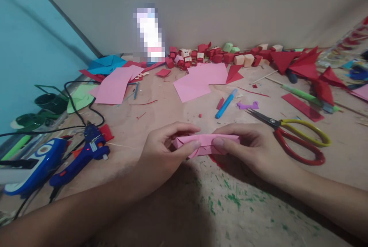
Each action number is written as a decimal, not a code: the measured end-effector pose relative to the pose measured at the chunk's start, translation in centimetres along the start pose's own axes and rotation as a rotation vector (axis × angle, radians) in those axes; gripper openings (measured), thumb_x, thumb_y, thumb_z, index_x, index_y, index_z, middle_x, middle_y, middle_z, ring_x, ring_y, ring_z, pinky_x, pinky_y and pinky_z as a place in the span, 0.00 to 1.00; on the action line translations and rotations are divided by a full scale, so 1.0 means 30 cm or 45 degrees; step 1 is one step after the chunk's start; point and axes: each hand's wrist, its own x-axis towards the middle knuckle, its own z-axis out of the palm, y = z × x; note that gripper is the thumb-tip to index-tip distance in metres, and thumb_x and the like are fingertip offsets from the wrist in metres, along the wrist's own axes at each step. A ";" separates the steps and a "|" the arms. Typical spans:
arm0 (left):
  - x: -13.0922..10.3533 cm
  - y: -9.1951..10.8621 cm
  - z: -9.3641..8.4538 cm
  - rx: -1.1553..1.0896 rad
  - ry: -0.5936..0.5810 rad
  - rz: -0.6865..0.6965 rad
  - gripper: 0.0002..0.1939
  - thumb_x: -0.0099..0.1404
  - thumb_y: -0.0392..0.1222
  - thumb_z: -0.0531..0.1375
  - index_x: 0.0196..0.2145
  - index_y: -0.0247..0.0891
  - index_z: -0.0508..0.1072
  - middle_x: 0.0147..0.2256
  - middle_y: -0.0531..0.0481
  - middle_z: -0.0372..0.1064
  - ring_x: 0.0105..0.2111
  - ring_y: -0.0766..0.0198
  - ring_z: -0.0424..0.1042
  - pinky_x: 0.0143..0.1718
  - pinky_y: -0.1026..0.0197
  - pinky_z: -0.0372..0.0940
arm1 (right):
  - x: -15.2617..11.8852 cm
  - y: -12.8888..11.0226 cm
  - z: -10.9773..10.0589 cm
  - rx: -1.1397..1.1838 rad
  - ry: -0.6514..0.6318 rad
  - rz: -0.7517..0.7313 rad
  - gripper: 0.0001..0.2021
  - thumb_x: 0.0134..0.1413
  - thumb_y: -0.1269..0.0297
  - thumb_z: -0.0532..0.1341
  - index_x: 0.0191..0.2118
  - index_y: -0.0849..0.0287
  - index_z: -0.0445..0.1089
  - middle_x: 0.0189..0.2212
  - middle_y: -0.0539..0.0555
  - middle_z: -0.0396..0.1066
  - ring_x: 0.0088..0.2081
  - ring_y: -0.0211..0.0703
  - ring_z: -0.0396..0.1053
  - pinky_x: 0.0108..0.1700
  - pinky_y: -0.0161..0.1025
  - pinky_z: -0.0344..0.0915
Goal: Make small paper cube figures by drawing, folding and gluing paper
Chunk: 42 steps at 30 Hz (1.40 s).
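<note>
A folded piece of pink paper (205, 143) is held up in the middle of the view, over the table. My left hand (168, 145) pinches its left end, thumb on the near face and fingers behind. On the right end my right hand (247, 143) has the same kind of grip, with the thumb pressed on the paper's near side. Scissors (287, 130) with a yellow and a red handle lie right beside my right hand. Beyond the hands are a blue marker (226, 104) and a small purple paper piece (248, 105).
A blue glue gun (80, 155) with a black cable lies at the left. Pink sheets (201, 80) lie further back, before a row of small red and cream paper shapes (224, 57). A lit, blurred phone (149, 34) leans on the wall. Red paper pieces (303, 107) are at the right.
</note>
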 end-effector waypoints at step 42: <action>0.007 0.022 0.002 -0.109 -0.073 -0.054 0.07 0.62 0.42 0.66 0.31 0.36 0.75 0.28 0.52 0.72 0.27 0.67 0.69 0.29 0.66 0.65 | 0.010 0.020 0.005 0.805 0.019 0.007 0.14 0.48 0.58 0.74 0.39 0.57 0.75 0.30 0.50 0.76 0.32 0.41 0.74 0.37 0.38 0.71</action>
